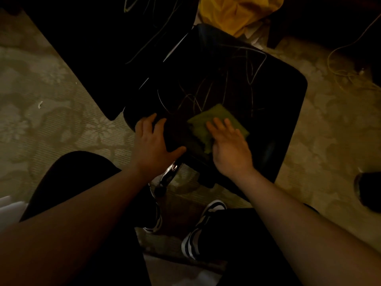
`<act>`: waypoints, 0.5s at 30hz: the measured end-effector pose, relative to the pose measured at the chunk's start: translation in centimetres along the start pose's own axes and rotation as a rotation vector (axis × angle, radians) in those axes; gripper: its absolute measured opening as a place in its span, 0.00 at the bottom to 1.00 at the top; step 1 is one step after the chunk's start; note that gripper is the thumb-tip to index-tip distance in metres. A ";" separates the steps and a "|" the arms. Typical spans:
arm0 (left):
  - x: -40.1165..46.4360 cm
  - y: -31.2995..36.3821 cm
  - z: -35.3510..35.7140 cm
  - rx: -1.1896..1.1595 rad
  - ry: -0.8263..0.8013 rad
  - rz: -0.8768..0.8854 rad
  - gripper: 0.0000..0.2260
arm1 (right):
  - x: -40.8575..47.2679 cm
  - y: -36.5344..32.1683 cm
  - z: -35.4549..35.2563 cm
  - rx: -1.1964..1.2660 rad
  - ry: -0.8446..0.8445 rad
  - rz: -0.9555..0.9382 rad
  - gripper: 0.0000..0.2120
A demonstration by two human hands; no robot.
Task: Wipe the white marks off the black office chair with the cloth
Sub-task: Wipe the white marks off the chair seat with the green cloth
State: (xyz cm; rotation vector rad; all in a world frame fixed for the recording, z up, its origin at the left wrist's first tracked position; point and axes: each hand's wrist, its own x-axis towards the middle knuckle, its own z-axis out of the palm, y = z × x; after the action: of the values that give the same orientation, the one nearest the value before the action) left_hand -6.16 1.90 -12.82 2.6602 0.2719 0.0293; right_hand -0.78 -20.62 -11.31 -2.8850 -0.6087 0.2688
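The black office chair (268,104) fills the middle of the head view, its seat turned toward me and its backrest (99,58) at the upper left. Thin white scribbled marks (208,93) cross the seat and the backrest. A folded green cloth (214,118) lies on the near part of the seat. My right hand (231,149) lies flat on the cloth's near side, fingers spread, pressing it down. My left hand (153,143) grips the seat's near left corner, thumb on top.
A yellow cloth or bag (237,13) lies behind the chair. A thin cable (342,65) loops on the patterned carpet at the right. A dark round object (369,190) sits at the right edge. My legs and striped shoes (198,232) are below the chair.
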 end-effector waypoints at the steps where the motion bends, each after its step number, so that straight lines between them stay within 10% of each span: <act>1: 0.2 -0.2 -0.2 -0.016 -0.010 -0.044 0.47 | 0.3 0.8 -0.3 0.003 0.035 0.099 0.29; 8: 0.9 -0.3 -0.4 -0.059 -0.039 -0.132 0.53 | 2.2 1.7 -0.8 0.040 0.055 0.423 0.31; 15: 1.5 -0.5 -1.0 -0.015 0.005 -0.132 0.53 | 2.0 -4.7 0.0 0.086 -0.117 -0.200 0.33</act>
State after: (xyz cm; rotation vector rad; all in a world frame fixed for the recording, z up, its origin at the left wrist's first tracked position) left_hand -4.84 3.11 -12.16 2.6219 0.4468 -0.0044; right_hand -0.79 -15.56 -10.60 -2.7149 -0.8761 0.4246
